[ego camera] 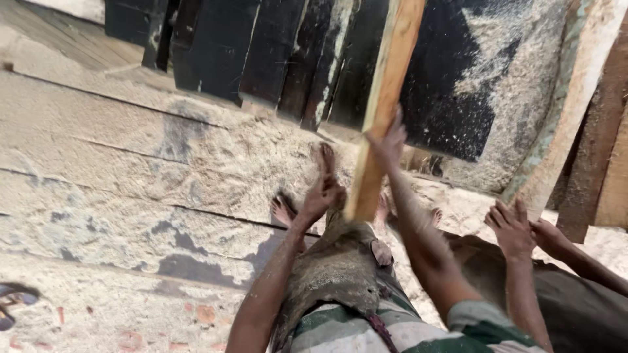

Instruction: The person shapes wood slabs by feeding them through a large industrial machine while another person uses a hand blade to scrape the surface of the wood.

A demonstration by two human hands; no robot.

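A long pale wooden plank (387, 78) stands tilted in front of me, its lower end by my lap. My right hand (390, 142) grips it from the right, about halfway up the part I can see. My left hand (322, 193) is closed against the left edge of the plank's lower end, one finger pointing up. My bare feet (284, 210) show beyond my knees on the sawdust-covered floor (131, 163).
Another person's two hands (517, 227) reach in from the right, near a pale board (566, 111). Dark planks (261, 52) lean at the top, brown boards (605, 150) at the far right. A sandal (13, 304) lies at the lower left.
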